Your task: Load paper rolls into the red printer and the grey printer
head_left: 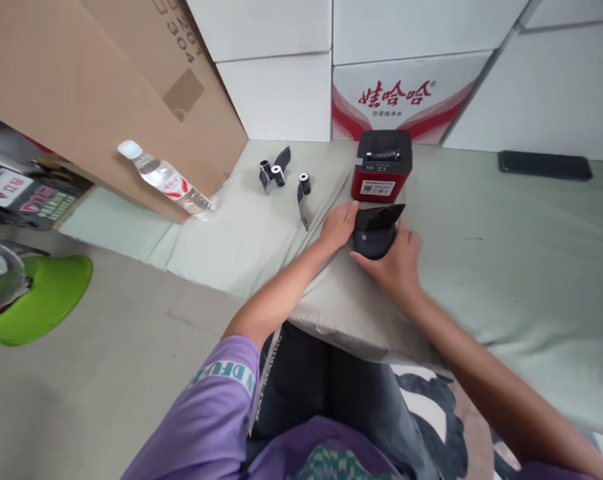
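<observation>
A small black device with an open flap (376, 232) lies on the pale green padded surface (506, 267). My right hand (396, 263) cups its near and right side. My left hand (337, 225) rests against its left side, fingers on the flap's left end. Just behind stands a red and black label printer (382, 167) with a white sticker on its front. Three small rolls with black strips (284, 175) lie to the left of the printer.
A water bottle (166, 179) leans on a cardboard box (106, 87) at the left. White cartons (406, 93) stack behind. A black phone (545, 165) lies far right. A green stand (41, 300) sits on the floor at left.
</observation>
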A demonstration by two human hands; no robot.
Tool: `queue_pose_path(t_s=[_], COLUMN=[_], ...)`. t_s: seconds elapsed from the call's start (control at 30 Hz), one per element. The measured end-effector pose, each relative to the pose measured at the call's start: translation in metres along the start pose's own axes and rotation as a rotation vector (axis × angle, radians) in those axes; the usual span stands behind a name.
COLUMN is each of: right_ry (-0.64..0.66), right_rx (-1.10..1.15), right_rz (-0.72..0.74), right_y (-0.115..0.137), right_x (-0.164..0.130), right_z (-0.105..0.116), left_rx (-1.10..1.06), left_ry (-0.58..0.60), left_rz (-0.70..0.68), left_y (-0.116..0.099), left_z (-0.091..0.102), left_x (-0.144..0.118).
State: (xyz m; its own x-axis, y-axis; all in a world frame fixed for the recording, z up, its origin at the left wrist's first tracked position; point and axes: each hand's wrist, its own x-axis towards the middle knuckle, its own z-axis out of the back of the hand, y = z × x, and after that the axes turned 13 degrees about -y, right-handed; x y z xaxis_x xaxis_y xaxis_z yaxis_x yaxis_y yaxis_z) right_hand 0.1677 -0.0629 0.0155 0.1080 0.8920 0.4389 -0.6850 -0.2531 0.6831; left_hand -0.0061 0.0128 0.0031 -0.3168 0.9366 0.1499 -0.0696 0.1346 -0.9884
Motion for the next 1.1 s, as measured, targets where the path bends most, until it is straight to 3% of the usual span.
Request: queue_pose_path(t_s=[0.13, 0.23, 0.4, 0.67, 0.93, 1.1], right_ry=[0.070, 0.087, 0.087, 0.169, 0.237, 0.313], right_rx=[0.074, 0.120, 0.199, 0.299, 0.336, 0.394], right_rz=[-0.061, -0.069, -0.093, 0.015, -0.159, -0.224], right_y=[0.005, 0.000, -0.020, -0.022, -0.028, -0.043], right_x=[-0.006, -0.006, 0.005, 0.017, 0.021, 0.029], right_z=[-0.003, 0.000, 0.008, 0.008, 0.012, 0.011], left_rx=[0.090, 0.147, 0.421, 0.655, 0.606, 0.491], left_ry=[0.003, 0.079, 0.206, 0.241, 0.324, 0.444], left_rz=[-0.064, -0.078, -0.145, -0.196, -0.241, -0.177], left_y=[-0.003, -0.006, -0.003, -0.003, -0.004, -0.006], left_z=[0.005, 0.013, 0.029, 0.022, 0.024, 0.040], left_x=[0.007, 0.014, 0.018, 0.008, 0.014, 0.030])
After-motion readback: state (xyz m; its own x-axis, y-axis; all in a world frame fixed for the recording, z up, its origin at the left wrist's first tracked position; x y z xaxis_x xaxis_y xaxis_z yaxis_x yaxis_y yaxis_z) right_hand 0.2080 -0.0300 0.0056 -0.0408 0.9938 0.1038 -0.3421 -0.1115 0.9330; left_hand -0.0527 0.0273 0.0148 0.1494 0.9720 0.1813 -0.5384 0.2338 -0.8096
